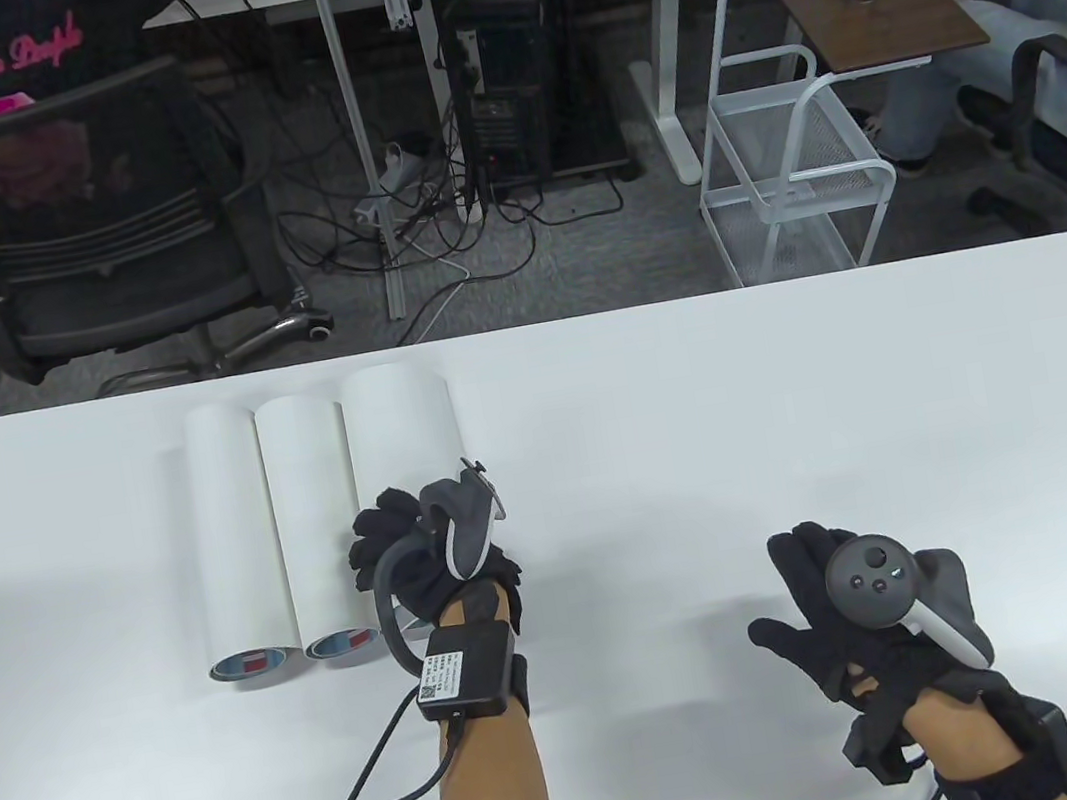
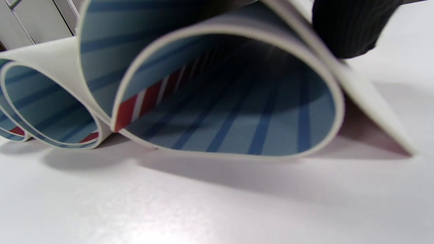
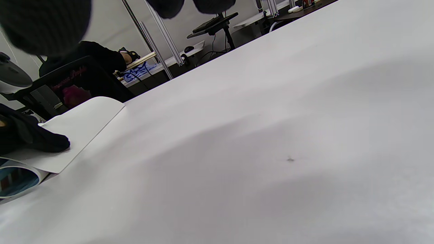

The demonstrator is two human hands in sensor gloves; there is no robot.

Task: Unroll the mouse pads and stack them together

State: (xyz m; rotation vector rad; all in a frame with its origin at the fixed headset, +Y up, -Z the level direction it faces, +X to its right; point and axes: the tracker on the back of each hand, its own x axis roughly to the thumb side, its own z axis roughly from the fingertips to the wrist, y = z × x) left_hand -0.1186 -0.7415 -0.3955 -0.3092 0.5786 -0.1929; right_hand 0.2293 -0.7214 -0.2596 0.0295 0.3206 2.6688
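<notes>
On the white bench [image 1: 797, 399], three rolled mouse pads lie side by side at about 9 o'clock from centre, long axes running 12 to 6. Leftmost roll [image 1: 234, 539] and middle roll [image 1: 316, 526] touch each other, white backs outward, blue/red striped print showing at their near ends. The third roll [image 1: 400, 431] sits just right of the middle one and looks fatter. In the left wrist view its coil is loose, w/ the outer flap [image 2: 366, 98] lifted off the coil and sloping down to the bench at 4 o'clock.

Your left hand [image 1: 426, 549] rests on top of that third roll near its 6 o'clock end, fingers curled over the white back; one fingertip [image 2: 349, 27] presses on the flap. In the right wrist view the glove [image 3: 37, 140] lies flat on the flap, so it's pressing, not closed around anything.

Your right hand [image 1: 861, 611] is well apart at approx 4 o'clock, fingers spread open, holding nothing. Can't tell whether it touches the bench.
</notes>
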